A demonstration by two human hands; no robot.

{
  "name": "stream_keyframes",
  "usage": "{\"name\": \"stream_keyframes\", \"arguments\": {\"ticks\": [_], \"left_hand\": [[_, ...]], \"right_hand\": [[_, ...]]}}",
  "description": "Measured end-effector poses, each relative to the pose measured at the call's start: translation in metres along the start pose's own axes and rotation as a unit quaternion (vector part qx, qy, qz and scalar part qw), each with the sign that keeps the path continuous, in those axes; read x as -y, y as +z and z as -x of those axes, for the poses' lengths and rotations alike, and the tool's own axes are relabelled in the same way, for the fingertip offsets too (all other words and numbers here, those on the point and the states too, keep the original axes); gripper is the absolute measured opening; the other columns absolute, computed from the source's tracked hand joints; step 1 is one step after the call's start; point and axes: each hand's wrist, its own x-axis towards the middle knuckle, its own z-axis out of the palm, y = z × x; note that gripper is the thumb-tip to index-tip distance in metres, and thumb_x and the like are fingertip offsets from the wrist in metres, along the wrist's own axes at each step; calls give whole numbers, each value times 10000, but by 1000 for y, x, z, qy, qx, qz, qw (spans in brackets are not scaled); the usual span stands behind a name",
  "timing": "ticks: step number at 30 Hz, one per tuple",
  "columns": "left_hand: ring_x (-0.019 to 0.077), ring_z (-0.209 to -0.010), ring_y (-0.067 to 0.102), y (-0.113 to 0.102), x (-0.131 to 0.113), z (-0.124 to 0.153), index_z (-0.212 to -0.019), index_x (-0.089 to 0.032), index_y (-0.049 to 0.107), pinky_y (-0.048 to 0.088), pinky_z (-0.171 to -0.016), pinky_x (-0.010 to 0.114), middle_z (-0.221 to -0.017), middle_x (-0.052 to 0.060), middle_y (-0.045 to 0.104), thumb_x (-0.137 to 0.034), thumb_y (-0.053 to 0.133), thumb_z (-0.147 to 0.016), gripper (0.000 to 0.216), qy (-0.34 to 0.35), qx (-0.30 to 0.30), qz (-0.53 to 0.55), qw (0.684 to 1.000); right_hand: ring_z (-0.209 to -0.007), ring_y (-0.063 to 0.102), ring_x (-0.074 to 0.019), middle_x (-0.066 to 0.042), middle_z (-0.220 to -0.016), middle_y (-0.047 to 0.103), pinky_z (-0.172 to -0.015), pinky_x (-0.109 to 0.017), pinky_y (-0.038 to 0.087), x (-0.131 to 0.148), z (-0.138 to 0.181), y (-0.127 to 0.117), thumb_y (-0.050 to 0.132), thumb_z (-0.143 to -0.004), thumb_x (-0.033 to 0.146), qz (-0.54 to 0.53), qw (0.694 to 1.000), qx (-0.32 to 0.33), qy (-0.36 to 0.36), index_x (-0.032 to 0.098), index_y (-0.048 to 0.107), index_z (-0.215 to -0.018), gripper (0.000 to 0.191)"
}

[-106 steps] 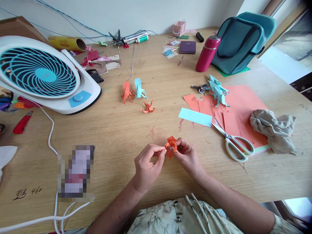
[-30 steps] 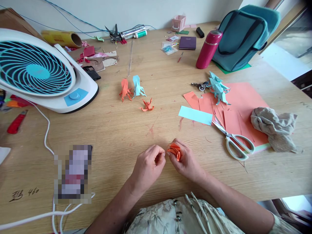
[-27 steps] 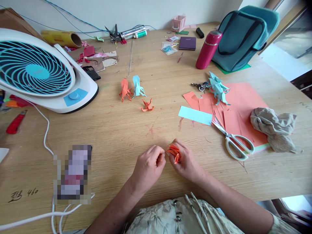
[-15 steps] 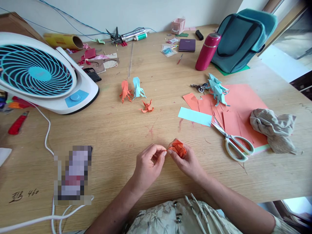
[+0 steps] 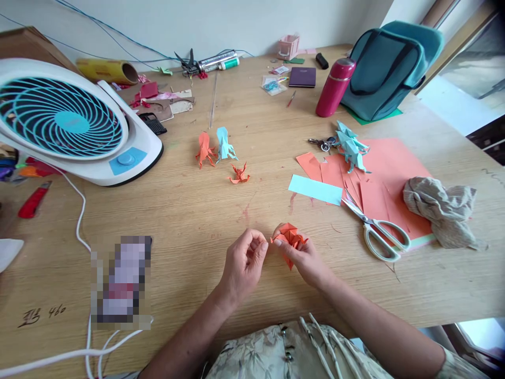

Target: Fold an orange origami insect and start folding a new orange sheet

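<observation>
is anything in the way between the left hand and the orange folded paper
Nothing visible stands between them: only a narrow gap separates the left hand from the left tip of the orange folded paper. The right hand grips the paper, its thumb across the front.

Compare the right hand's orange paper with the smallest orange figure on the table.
The held paper is gripped by the right hand; the small figure rests on the table. The held paper shows broad, flat facets; the small figure has thin, curled points. The held paper looks larger in view than the small figure. Both are folded orange paper.
</observation>
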Motion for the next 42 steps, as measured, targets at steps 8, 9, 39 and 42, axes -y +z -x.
{"name": "stream_keyframes", "arguments": {"ticks": [8, 9, 39, 42], "left_hand": [[137, -672, 582, 19, 4, -1, -881, -174, 649, 466, -619, 231, -759, 13, 641, -334, 621, -902, 164, -55, 63, 148, 985], [134, -657, 570, 20, 3, -1, -848, -176, 646, 458, -606, 229, -744, 8, 632, -334, 633, -890, 164, -56, 53, 152, 985], [73, -546, 469, 5, 16, -10, -779, -172, 683, 385, -498, 196, -729, -10, 584, -328, 729, -832, 171, -7, -66, 128, 990], [97, -622, 486, 5, 16, -10, -717, -168, 677, 384, -552, 209, -735, 5, 582, -301, 746, -817, 180, 12, -74, 115, 991]], "right_hand": [[-1022, 574, -210, -62, -1158, 602, -896, -325, 482, -2, 0, 0, 694, -863, 453, -103, 994, 27, 13, 217, 650, -890, 241], [-1024, 582, -213, -66, -1168, 609, -907, -334, 486, -2, 1, 0, 685, -868, 469, -91, 995, 42, 15, 215, 655, -894, 257], [-704, 553, -168, -21, -728, 636, -661, -301, 457, -11, -7, 0, 753, -785, 533, -2, 999, -33, -44, 213, 667, -745, 333], [-666, 554, -154, -10, -706, 634, -638, -284, 448, -12, -7, 0, 763, -783, 508, -1, 999, -37, -39, 203, 652, -741, 327]]}}
